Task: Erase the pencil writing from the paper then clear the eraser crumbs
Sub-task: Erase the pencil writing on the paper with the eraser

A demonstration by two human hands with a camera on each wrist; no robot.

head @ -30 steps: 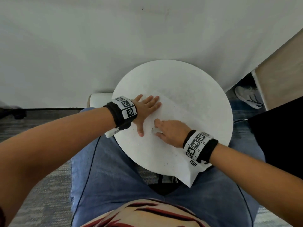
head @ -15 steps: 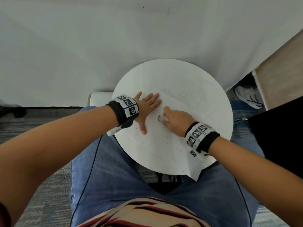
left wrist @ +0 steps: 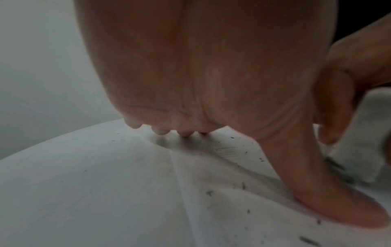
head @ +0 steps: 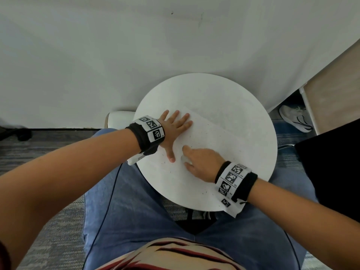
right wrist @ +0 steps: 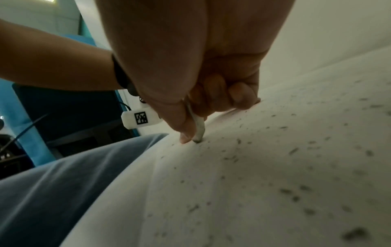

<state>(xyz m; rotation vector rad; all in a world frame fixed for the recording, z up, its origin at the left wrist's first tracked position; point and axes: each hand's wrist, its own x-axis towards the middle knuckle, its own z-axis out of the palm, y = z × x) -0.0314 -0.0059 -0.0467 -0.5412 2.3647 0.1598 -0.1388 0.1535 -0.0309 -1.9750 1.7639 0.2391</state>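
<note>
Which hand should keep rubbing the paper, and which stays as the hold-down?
Right. The right hand already pinches the eraser, its tip on the paper among the crumbs. The left hand lies flat with spread fingers, pressing the sheet on the table, so it is better as anchor.

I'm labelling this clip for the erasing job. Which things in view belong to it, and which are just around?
Belongs to the job:
paper
eraser, pinched by the right hand
eraser crumbs scattered on the paper
left hand, pressing flat on the paper
round table under the paper

Just around:
shoe on the floor
white wall
</note>
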